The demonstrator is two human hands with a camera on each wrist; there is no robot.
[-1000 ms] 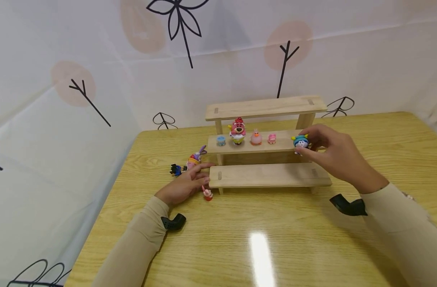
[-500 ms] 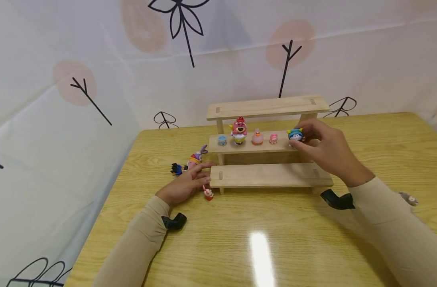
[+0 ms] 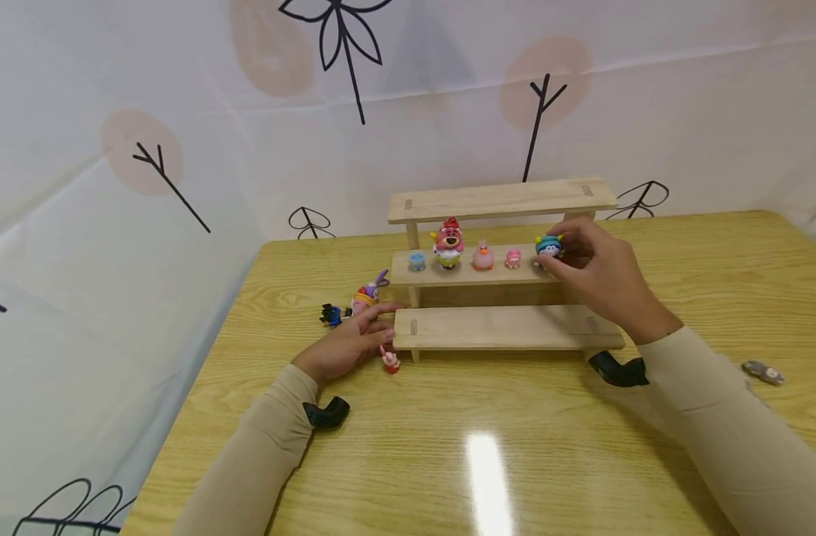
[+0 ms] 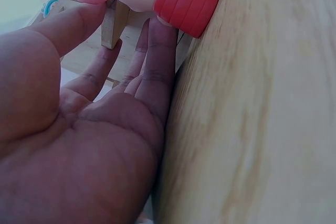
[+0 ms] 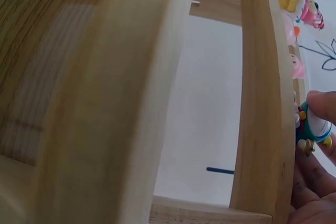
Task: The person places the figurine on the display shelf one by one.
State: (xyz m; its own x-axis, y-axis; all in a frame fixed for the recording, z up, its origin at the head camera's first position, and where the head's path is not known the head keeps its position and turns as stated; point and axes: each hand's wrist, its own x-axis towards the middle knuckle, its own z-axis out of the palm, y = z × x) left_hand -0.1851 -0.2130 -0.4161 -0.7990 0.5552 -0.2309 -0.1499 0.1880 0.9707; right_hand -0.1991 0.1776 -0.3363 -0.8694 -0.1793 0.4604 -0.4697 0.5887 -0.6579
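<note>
My right hand (image 3: 598, 272) pinches a small figurine with a teal hat and yellow horns (image 3: 549, 247) at the right end of the middle tier of a wooden stepped shelf (image 3: 505, 329). In the right wrist view, the figurine (image 5: 313, 121) is between thumb and fingers. My left hand (image 3: 344, 348) rests by the left end of the lowest tier, its fairly straight fingers touching the wood. Near its thumb stands a small pink figurine with a red body (image 3: 391, 362), seen close in the left wrist view.
On the middle tier stand a small blue figurine (image 3: 417, 261), a pink bear (image 3: 449, 244), a pink bird (image 3: 483, 257) and a tiny pink figurine (image 3: 512, 258). Behind my left hand lie a purple-eared figurine (image 3: 366, 296) and a blue-and-black one (image 3: 330, 315). A grey figurine (image 3: 763, 372) lies right.
My right hand has moved left with the teal-hatted figurine along the middle tier, closer to the tiny pink one. The grey figurine has come out from behind the right sleeve. My left hand stays put.
</note>
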